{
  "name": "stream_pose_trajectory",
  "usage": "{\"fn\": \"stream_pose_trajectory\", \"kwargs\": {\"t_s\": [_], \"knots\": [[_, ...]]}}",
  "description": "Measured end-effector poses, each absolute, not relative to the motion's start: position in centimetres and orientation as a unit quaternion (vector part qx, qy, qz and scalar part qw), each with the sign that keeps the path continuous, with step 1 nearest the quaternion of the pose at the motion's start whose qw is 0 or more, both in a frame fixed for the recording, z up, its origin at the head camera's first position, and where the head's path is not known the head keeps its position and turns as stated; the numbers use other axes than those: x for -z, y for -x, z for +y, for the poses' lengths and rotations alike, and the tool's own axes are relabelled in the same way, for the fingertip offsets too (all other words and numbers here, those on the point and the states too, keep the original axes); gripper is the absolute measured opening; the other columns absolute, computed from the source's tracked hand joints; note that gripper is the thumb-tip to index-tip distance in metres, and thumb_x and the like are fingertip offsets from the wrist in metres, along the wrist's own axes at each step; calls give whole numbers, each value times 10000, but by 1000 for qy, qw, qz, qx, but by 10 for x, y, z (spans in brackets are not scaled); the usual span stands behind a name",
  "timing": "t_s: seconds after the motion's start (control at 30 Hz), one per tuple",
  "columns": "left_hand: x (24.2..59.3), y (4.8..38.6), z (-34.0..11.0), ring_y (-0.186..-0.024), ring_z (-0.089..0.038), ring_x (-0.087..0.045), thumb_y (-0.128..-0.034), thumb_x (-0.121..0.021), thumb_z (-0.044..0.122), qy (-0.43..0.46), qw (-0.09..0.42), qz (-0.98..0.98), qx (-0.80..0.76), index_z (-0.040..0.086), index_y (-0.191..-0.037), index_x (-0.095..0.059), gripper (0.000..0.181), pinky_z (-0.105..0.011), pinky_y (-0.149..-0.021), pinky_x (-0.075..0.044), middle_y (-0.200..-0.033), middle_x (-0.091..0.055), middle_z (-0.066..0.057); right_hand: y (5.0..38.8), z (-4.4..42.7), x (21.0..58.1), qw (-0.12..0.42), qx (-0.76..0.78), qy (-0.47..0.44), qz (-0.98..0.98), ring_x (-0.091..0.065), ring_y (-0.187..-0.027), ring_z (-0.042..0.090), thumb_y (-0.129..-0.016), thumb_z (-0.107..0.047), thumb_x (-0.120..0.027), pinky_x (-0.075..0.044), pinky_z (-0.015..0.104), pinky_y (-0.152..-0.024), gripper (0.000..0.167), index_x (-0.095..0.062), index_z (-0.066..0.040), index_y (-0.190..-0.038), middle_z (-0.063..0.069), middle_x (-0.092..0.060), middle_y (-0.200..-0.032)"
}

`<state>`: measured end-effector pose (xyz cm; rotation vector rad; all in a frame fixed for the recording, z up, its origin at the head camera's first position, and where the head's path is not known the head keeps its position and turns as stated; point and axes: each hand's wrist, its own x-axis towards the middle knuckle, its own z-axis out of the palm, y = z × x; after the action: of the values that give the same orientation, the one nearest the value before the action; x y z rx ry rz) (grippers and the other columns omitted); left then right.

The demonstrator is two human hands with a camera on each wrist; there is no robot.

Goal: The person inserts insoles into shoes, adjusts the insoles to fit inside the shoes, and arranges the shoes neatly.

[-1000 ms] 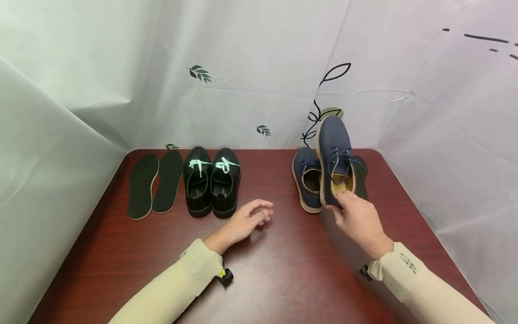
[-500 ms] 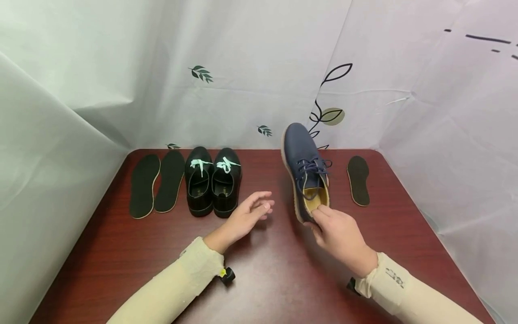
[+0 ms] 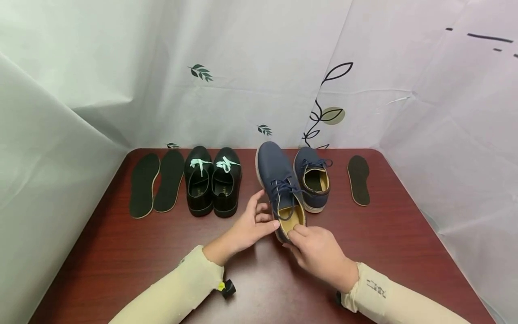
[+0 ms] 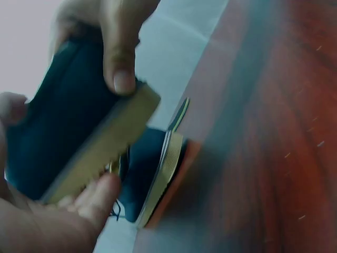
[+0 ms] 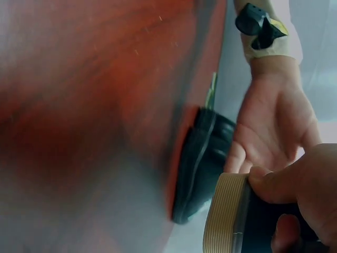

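A navy lace-up shoe (image 3: 274, 167) with a tan sole is held above the table, toe pointing away and tilted up. My right hand (image 3: 323, 255) pinches its heel, fingers inside the opening and thumb outside. Around its left side lies my left hand (image 3: 248, 228), thumb near the opening; the left wrist view shows the left fingers (image 4: 100, 197) under the sole (image 4: 108, 142). In the right wrist view the right thumb (image 5: 274, 184) presses the heel beside the ribbed sole edge (image 5: 224, 216). The other navy shoe (image 3: 314, 198) stands just right of the held one.
Two black shoes (image 3: 198, 204) with pale laces stand side by side at the back left. Left of them lie two dark insoles (image 3: 144, 186). Another dark insole (image 3: 358, 180) lies at the back right. Pale curtains (image 3: 251, 58) surround the table's (image 3: 133, 270) back and sides.
The held shoe has moved left and lower, past the standing navy shoe, with my right hand at its heel. My left hand has come against it and spread around its side.
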<state>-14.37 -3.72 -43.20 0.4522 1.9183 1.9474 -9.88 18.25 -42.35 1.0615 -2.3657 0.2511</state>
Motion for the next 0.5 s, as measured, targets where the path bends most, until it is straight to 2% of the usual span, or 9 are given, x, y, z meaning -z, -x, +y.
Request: {"fn": "stream_pose_trajectory", "kwargs": {"t_s": [0.13,0.37,0.5], "knots": [[434,136,-37,-1236,-361,-584,-922,-697,178,-138,184,701,-675,82,-1592,-2,969,-364,-913,-540,-1440,-436,-253,94,178,430,256,-87,-405,-873,-522,-524,122,-774,-213,-842,-449,305,-504,275,-572,-166,-762,-53,-507,-707],[448,134,-44,-1120,-320,-643,-933,-674,213,-107,195,741,-634,-2,-1560,-58,905,-366,-869,-542,-1342,-522,-251,91,168,442,223,-85,-414,-878,-550,-543,91,-775,-294,-862,-460,284,-523,336,-547,-187,-731,-85,-515,-703],[453,134,-48,-1108,-324,-646,-935,-668,225,-99,206,753,-617,-57,-1542,-90,884,-396,-866,-549,-1288,-553,-250,90,163,449,212,-84,-413,-882,-555,-540,85,-759,-332,-871,-461,277,-514,368,-532,-197,-718,-93,-524,-700]]}}
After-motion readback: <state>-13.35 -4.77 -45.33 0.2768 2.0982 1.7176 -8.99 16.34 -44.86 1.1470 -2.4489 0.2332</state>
